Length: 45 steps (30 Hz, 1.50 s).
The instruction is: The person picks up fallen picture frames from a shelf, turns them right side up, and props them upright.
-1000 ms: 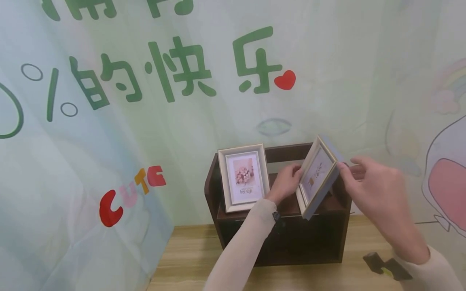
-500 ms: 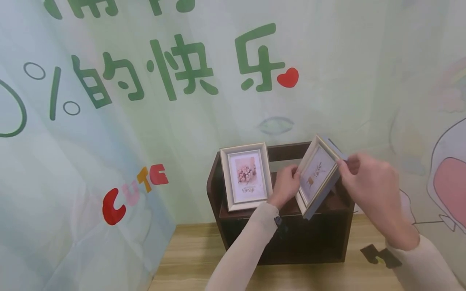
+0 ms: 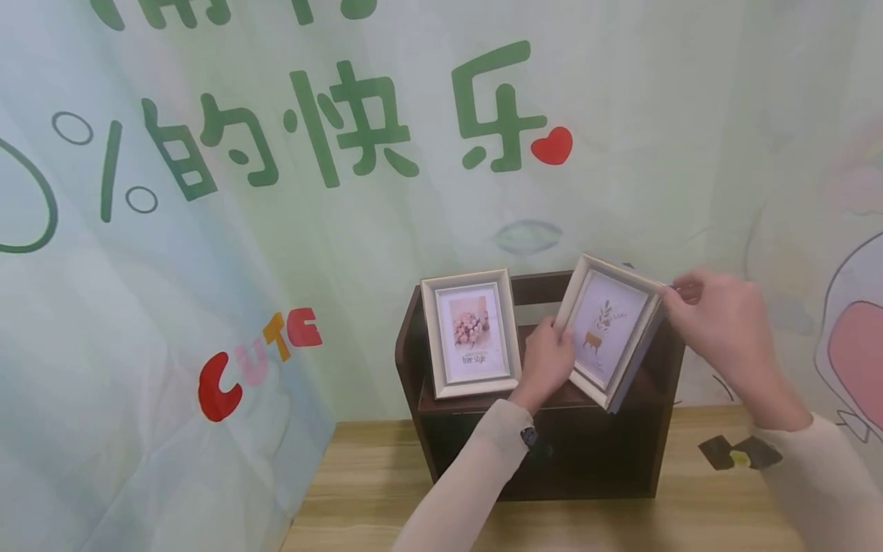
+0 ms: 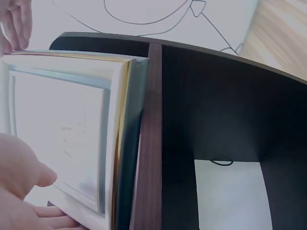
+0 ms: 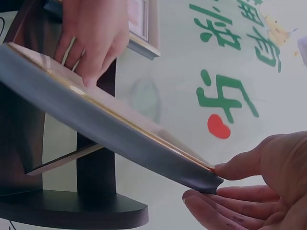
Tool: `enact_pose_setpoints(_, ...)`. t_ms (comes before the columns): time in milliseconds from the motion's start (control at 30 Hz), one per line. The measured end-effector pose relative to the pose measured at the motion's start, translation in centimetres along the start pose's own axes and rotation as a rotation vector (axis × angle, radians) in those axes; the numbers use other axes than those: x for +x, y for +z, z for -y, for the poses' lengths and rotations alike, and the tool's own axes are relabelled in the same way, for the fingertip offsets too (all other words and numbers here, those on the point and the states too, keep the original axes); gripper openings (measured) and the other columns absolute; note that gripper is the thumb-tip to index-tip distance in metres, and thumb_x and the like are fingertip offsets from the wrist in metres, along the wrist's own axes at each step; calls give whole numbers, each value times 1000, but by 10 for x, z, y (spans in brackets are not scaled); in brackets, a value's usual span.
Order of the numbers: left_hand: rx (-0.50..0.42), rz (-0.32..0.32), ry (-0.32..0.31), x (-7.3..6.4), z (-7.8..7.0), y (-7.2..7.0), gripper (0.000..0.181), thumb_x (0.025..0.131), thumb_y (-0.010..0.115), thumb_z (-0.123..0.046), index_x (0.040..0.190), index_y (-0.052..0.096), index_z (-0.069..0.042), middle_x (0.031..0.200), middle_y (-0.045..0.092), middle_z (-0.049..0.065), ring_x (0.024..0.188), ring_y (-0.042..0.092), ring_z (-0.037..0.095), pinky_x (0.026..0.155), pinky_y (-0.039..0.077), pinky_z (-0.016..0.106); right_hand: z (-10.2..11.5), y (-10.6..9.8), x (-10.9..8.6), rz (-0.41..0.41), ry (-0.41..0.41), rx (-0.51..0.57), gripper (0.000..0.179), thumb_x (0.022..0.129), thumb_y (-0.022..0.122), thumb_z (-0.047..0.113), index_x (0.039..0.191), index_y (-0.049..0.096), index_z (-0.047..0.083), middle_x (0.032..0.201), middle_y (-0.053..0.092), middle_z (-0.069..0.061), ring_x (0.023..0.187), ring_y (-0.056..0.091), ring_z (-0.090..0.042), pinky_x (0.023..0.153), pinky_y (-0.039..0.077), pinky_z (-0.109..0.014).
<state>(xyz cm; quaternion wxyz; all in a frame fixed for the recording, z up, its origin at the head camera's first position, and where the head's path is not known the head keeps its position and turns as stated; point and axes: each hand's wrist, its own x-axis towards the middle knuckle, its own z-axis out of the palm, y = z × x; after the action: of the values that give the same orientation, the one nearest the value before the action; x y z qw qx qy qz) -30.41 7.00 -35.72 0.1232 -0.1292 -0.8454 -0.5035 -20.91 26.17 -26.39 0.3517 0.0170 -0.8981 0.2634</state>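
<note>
A cream picture frame [image 3: 607,330] with a plant print tilts over the right side of a dark brown shelf [image 3: 552,460]. My left hand [image 3: 548,356] grips its left edge, thumb on the front and fingers behind. At the upper right corner my right hand [image 3: 724,330] pinches the frame between thumb and fingers, as the right wrist view also shows on the frame's grey edge [image 5: 124,148]. Left of it, a second picture frame [image 3: 472,333] with a pink flower print leans upright on the shelf top, close to my left hand and apart from the held one.
The shelf has raised sides and a back rail, with an open compartment below. It stands on a wood-grain surface [image 3: 359,475] against a printed curtain [image 3: 276,245] with green lettering. A raised side panel [image 5: 72,208] of the shelf lies near the held frame.
The plant-print picture frame has turned to face the viewer more, its upper right corner swinging right with my right hand. My left hand keeps its grip. The flower-print frame stays on the shelf.
</note>
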Motion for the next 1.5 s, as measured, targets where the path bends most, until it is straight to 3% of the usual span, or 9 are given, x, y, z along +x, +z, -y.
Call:
enact_pose_setpoints(267, 38, -28, -36, -9, 1, -5, 28, 102, 60, -15, 128, 66, -6, 110, 77, 17, 96, 74, 27, 85, 60, 40, -15, 1, 18, 118, 73, 22, 45, 103, 60, 33, 117, 73, -8, 112, 74, -34, 97, 72, -51, 59, 51, -32)
enact_pose_setpoints(500, -13, -71, -72, -22, 3, -8, 32, 101, 56, -10, 131, 64, -2, 114, 78, 16, 95, 74, 25, 80, 60, 37, -27, 4, 29, 204, 113, 70, 52, 105, 57, 36, 128, 67, -10, 120, 71, -36, 108, 70, -54, 61, 53, -29)
enact_pose_setpoints(733, -81, -131, -13, -37, 9, -7, 29, 101, 55, 0, 127, 66, 1, 116, 78, 18, 101, 75, 25, 84, 62, 35, -34, 10, 37, 241, 136, 106, 57, 106, 57, 42, 135, 64, -7, 125, 69, -35, 112, 70, -53, 77, 61, -52)
enact_pose_setpoints(967, -78, -212, 86, -45, 15, -10, 27, 97, 60, 6, 122, 70, 6, 114, 78, 22, 107, 77, 29, 91, 64, 36, -40, 19, 51, 319, 176, 188, 68, 106, 53, 53, 143, 58, -3, 140, 61, -35, 124, 65, -54, 105, 43, -75)
enact_pose_setpoints(1133, 2, -224, 156, -49, 15, -12, 25, 97, 61, 5, 119, 73, 7, 107, 80, 20, 97, 79, 22, 82, 65, 30, -44, 26, 56, 329, 193, 242, 68, 106, 53, 52, 145, 57, -3, 143, 60, -34, 127, 63, -53, 109, 42, -72)
enact_pose_setpoints(1233, 24, -226, 167, -51, 14, -14, 25, 99, 61, 3, 120, 74, 6, 106, 81, 19, 94, 78, 19, 79, 64, 28, -44, 30, 59, 319, 191, 260, 67, 106, 54, 51, 146, 58, -3, 143, 60, -33, 128, 62, -53, 110, 42, -70)
enact_pose_setpoints(1400, -11, -213, 139, -52, 13, -16, 27, 101, 61, 2, 125, 72, 5, 116, 79, 21, 107, 78, 24, 88, 64, 29, -40, 38, 63, 272, 181, 247, 63, 106, 56, 49, 144, 61, -1, 138, 64, -31, 125, 65, -51, 103, 51, -62)
enact_pose_setpoints(1500, -31, -215, 135, -53, 13, -16, 27, 101, 61, 2, 126, 72, 5, 120, 78, 21, 112, 77, 25, 91, 63, 30, -39, 41, 64, 256, 180, 234, 61, 105, 57, 47, 142, 63, -1, 136, 65, -31, 126, 64, -50, 94, 55, -49)
